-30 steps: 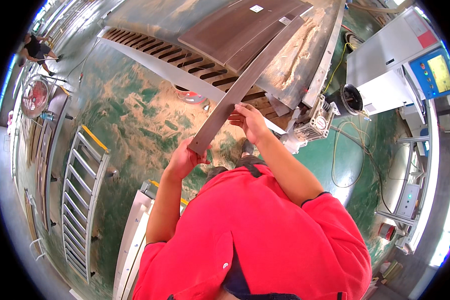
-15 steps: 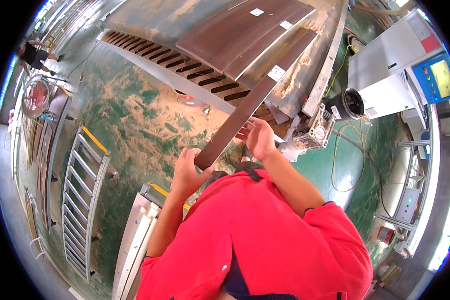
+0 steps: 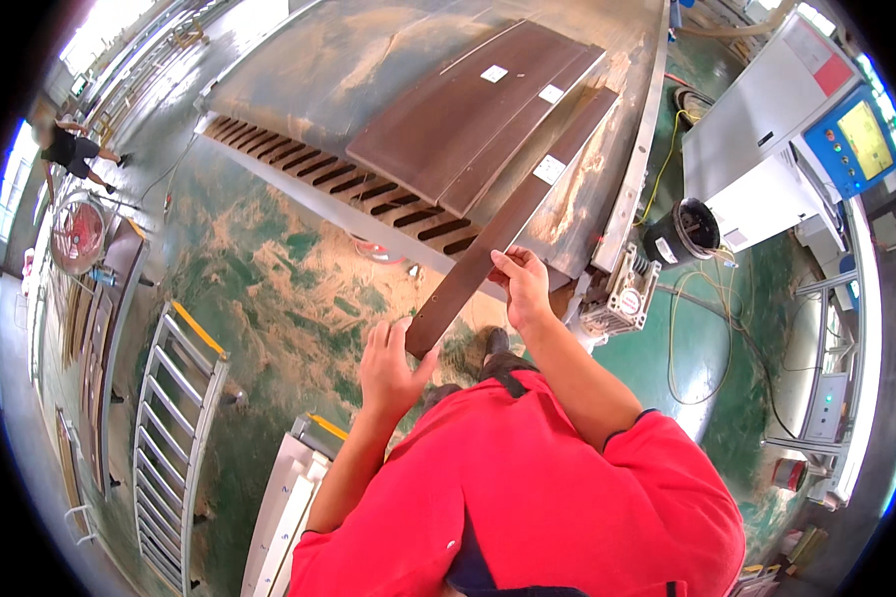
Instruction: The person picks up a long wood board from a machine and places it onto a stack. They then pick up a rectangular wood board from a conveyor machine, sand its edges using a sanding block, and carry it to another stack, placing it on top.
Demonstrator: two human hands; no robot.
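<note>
A narrow dark-brown board with a white label runs from close to my body up over the machine table. At its near end, my left hand has its fingers at one corner and its thumb at the other, so the end sits between them. Farther up, my right hand pinches the board's right edge, thumb on top and the other fingers partly hidden below. Wider brown panels with white labels lie flat on the table, left of the narrow board.
The dusty machine table has a slotted front edge. A motor and black bucket stand right, by a white control cabinet. A roller rack and fan are left; another person is farther off.
The narrow board has slid a little away from my body along the table, both hands moving with it. My left hand's fingers have straightened somewhat. The view has shifted slightly.
</note>
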